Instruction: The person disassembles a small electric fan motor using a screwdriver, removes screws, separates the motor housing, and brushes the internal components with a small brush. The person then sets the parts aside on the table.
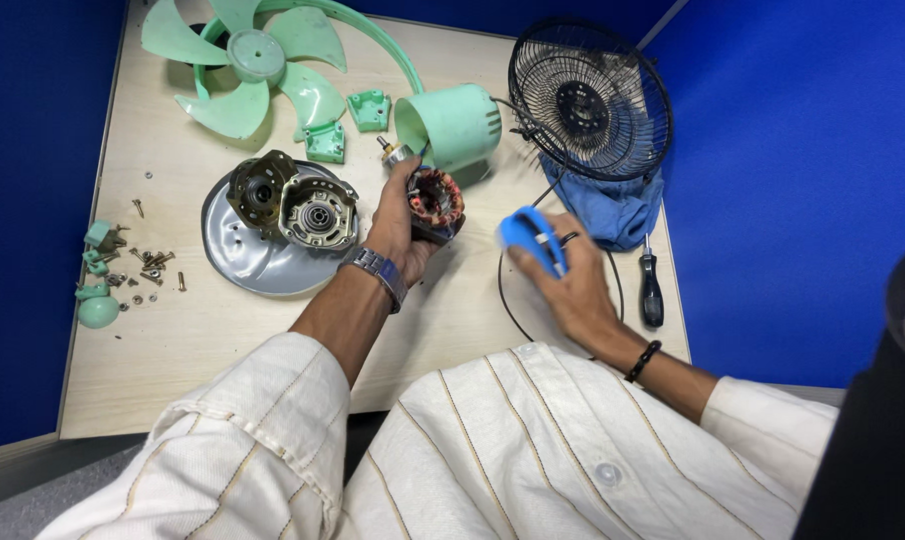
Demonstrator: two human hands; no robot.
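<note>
My left hand [398,225] grips a fan motor stator with copper windings [436,199], held just above the light wooden table [203,340]. A steel watch is on that wrist. My right hand [563,280] is closed around a blue tool handle [531,238], slightly blurred, to the right of the stator. A black cable [508,305] loops under this hand. Left of the stator lie two metal motor housing halves [293,200] on a round grey plate [243,255].
A green fan blade [248,65] and green guard ring lie at the back left, a green motor cover [453,122] behind the stator. A black wire grille [588,98] stands on a blue cloth [613,212]. A black screwdriver [651,290] lies right. Screws and green small parts [123,265] are scattered left.
</note>
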